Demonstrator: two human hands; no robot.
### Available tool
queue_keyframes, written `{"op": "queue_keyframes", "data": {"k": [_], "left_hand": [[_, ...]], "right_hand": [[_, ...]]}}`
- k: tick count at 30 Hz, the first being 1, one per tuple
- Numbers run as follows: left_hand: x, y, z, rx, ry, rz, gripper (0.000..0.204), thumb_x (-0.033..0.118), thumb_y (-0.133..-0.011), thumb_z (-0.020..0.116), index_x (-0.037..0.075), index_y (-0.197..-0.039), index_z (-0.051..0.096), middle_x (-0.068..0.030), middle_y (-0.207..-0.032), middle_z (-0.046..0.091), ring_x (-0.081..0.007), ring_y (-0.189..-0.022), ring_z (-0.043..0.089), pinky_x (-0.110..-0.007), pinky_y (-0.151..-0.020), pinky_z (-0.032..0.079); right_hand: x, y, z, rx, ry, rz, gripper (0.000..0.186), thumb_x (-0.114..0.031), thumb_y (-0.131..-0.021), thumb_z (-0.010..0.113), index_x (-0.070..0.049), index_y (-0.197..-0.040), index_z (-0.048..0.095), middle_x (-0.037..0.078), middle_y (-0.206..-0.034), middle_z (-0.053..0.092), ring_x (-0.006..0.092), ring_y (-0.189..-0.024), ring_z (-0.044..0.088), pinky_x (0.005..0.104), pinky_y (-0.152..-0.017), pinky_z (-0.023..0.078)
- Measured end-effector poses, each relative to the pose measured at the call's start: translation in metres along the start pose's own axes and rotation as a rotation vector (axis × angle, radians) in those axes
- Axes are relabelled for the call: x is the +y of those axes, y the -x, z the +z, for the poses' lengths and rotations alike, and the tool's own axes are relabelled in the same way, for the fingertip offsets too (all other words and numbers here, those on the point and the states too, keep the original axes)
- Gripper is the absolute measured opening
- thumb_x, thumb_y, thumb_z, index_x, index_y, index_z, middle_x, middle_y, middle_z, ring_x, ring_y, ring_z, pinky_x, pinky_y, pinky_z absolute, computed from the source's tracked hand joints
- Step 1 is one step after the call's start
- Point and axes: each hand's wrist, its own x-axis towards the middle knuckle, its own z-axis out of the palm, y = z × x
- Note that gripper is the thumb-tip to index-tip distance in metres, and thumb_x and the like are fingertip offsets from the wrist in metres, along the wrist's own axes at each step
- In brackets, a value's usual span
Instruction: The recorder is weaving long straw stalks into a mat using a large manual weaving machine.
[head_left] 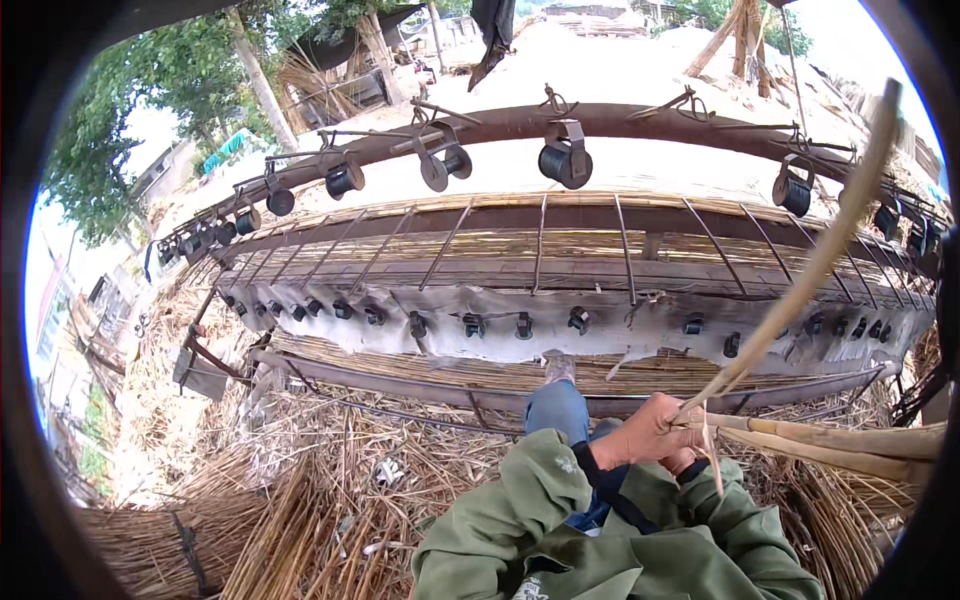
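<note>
My left hand (640, 436) is closed round the ends of several long, pale tan reed stalks (825, 440). Tucked just below and to the right, my right hand (682, 461) is curled against the same stalks, its fingers mostly hidden. One thick reed stalk (800, 285) slants up from my left hand to the upper right, blurred toward its tip. The others run rightward, almost level, out of view. A thin torn strip (714, 455) hangs from the stalks beside my hands.
Ahead stands a long metal weaving frame (640, 125) hung with dark wire spools (566, 163). A ragged pale sheet (450, 305) carries a lower row of spools, with a reed mat (585, 243) behind. Loose reeds (330, 490) litter the ground; reed bundles (150, 535) lie left.
</note>
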Motion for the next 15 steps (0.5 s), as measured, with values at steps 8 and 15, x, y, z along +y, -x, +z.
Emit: {"op": "queue_keyframes", "data": {"k": [8,15], "left_hand": [[0.027,0.016,-0.070,0.690,0.178,0.202,0.034,0.035,-0.089,0.054,0.005,-0.075,0.049,0.0039,-0.053,0.038,-0.0090,-0.050,0.042,-0.026,-0.050,0.038],[0.040,0.132,-0.131,1.308,0.450,0.341,0.035,0.043,-0.092,0.045,0.013,-0.075,0.041,0.0047,-0.053,0.025,-0.0084,-0.046,0.027,-0.028,-0.050,0.032]], "right_hand": [[-0.032,-0.022,0.010,-0.289,-0.026,0.044,0.012,-0.011,-0.084,0.055,0.000,-0.086,0.049,0.022,-0.071,0.054,0.0417,-0.066,0.051,0.0399,-0.059,0.043],[-0.097,-0.014,0.029,-0.555,-0.115,-0.296,0.025,-0.018,-0.078,0.064,-0.003,-0.095,0.053,0.018,-0.077,0.058,0.0382,-0.073,0.057,0.0415,-0.063,0.046]]}}
